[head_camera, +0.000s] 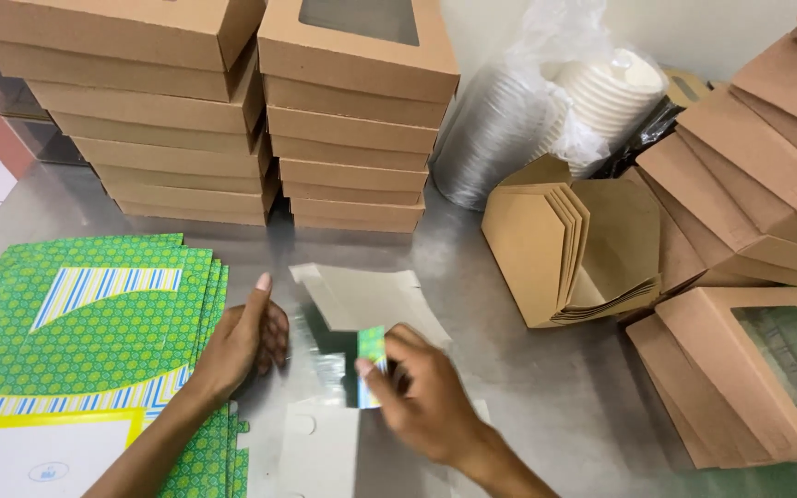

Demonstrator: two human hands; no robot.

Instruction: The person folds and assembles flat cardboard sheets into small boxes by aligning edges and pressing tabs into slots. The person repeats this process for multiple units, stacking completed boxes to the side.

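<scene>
Half-folded grey card box (362,304), green-patterned outside

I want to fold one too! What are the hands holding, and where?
The right hand pinches a flat grey-and-green cardboard box blank at its green patterned flap. The left hand is open beside it, holding nothing.

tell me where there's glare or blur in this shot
Head view: soft glare on the steel table below the box stacks; right hand and the folded carton slightly motion-blurred; left hand and green sheets sharper.
</scene>
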